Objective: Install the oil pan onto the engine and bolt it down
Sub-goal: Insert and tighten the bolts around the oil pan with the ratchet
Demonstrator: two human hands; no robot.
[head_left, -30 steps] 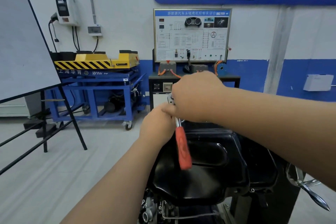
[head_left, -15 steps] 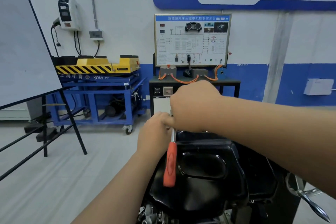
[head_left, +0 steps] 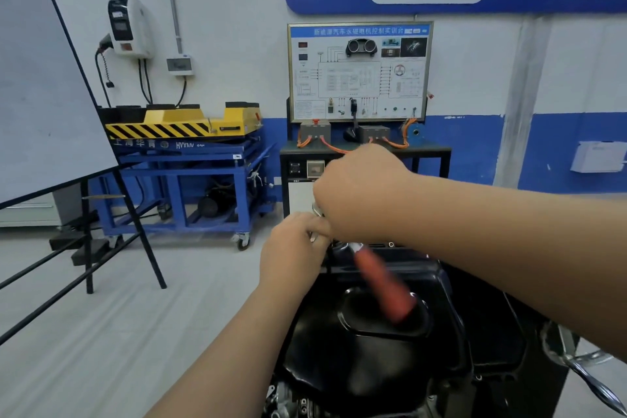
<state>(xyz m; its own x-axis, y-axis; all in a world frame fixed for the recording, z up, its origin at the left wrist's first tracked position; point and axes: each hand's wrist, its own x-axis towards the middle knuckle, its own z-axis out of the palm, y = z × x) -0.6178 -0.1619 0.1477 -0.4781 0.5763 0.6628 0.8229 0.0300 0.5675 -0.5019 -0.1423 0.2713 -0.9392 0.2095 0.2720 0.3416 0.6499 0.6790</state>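
Left hand, right hand grip ratchet; oil pan beneath.

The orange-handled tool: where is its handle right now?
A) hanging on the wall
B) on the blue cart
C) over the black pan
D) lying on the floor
C: the ratchet, blurred, slants over the black oil pan, held at its metal head by the left hand and right hand.

Automotive training workshop; wall trainer board, blue lift cart
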